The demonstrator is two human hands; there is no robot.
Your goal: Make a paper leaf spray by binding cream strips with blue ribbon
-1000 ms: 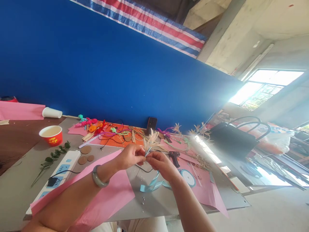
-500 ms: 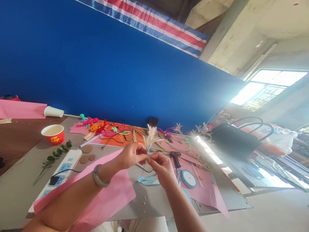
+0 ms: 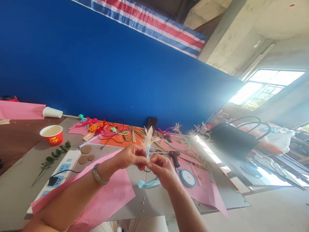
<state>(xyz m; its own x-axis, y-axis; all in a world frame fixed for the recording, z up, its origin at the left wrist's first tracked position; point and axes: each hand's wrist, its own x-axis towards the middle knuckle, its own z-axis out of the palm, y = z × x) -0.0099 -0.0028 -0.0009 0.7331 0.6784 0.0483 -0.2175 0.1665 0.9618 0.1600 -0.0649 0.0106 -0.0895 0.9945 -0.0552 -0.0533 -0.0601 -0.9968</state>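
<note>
A pale feathery flower (image 3: pixel 149 138) with a light blue wrap at its base and a thin wire stem stands upright in the middle. My left hand (image 3: pixel 134 157), with a bangle on its wrist, pinches the base of this flower. Close beside it, the fingers of my right hand (image 3: pixel 161 167) are pinched together at the same spot, on the light blue ribbon. Below my hands the loose ribbon (image 3: pixel 151 183) lies on the grey table (image 3: pixel 154 206). Several small white beads (image 3: pixel 143 203) sit near the front edge.
To the right are a ribbon spool (image 3: pixel 187 178), a glue gun (image 3: pixel 174 158) and a black bag (image 3: pixel 231 138). On the left are a power strip (image 3: pixel 58 177), a red paper bowl (image 3: pixel 51 137), a leafy sprig (image 3: pixel 49 159) and pink paper (image 3: pixel 113 190). A phone (image 3: pixel 152 122) leans at the back.
The flower and its wire have turned more upright. The fingers of my two hands have come closer together, and the loose ribbon has shifted slightly. The whole view has moved a little.
</note>
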